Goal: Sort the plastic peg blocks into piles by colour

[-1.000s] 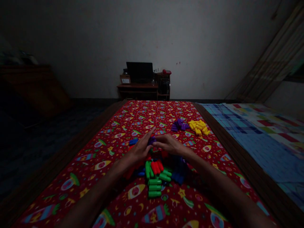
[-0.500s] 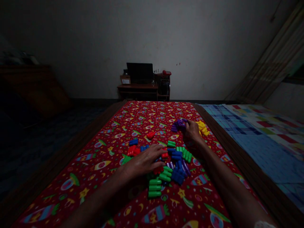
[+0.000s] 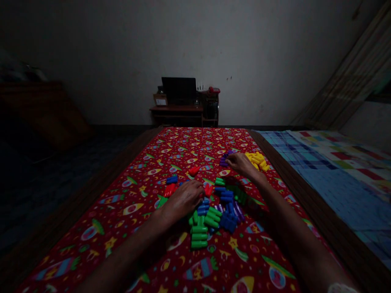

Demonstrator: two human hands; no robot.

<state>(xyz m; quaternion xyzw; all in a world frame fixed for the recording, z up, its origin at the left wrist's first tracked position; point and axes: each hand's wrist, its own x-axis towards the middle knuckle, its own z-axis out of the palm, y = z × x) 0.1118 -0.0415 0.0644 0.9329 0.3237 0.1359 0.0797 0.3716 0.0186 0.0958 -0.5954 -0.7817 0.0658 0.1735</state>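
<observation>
My left hand [image 3: 187,196] is curled palm-down over the near blocks. Its fingertips are beside a red toy block [image 3: 208,190]; whatever lies beneath the fingers is hidden. Blue blocks [image 3: 226,197] and green blocks [image 3: 211,217] surround it, with a few purple blocks [image 3: 238,212] to the right. Farther away, my right hand [image 3: 240,162] hovers by a small purple pile [image 3: 224,161], fingers drawn together, and no block shows in them. Behind that hand sits a heap of yellow blocks [image 3: 258,160].
A red rocket-patterned cloth [image 3: 131,209] covers the surface. One red block [image 3: 194,171] lies apart, beyond my left hand. Against the wall stands a desk [image 3: 177,110] with a monitor [image 3: 179,90]. Blue checked bedding [image 3: 305,175] spreads at right.
My right hand has shifted slightly left and its fingers have come off the purple pile. My left hand has curled and drawn back a little; a red block near it is out of sight.
</observation>
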